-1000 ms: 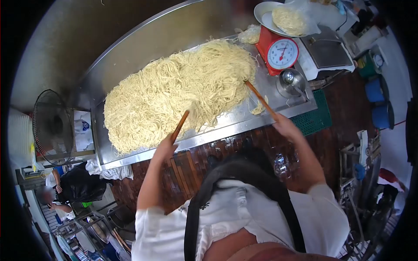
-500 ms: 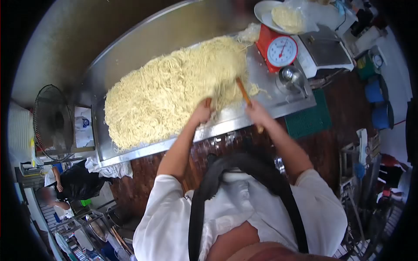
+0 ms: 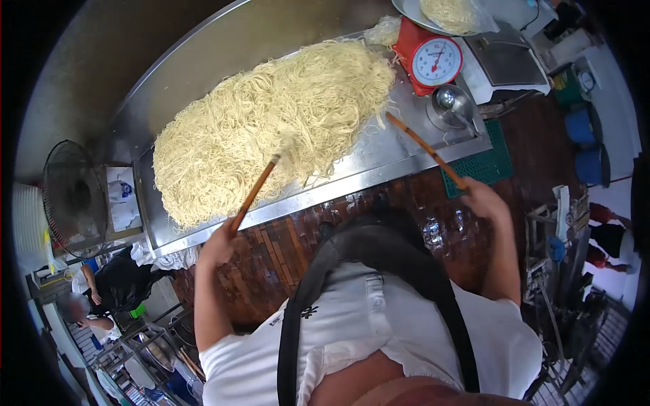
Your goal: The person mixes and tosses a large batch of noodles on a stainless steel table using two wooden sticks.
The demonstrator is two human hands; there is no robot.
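A wide heap of pale yellow noodles (image 3: 271,128) covers much of the metal worktable (image 3: 365,169). My left hand (image 3: 218,245) is closed around a wooden stick (image 3: 256,189). That stick slants up over the heap's front edge, and its far end is a pale blur against the noodles. In my right hand (image 3: 484,199) is a second wooden stick (image 3: 426,149), gripped at its lower end. Its upper end lies just right of the heap, near a few loose strands. Both hands are apart, in front of the table's front edge.
Behind the right stick stand a red dial scale (image 3: 435,62) and a metal bowl (image 3: 450,108). A fan (image 3: 76,196) stands by the table's left end. Another person (image 3: 91,291) is at far left. A green mat (image 3: 497,152) lies on the floor at right.
My hands have moved apart and back from the heap, the left to the left, the right to the right. Both sticks came with them, and the noodles' right side has shifted in shape.
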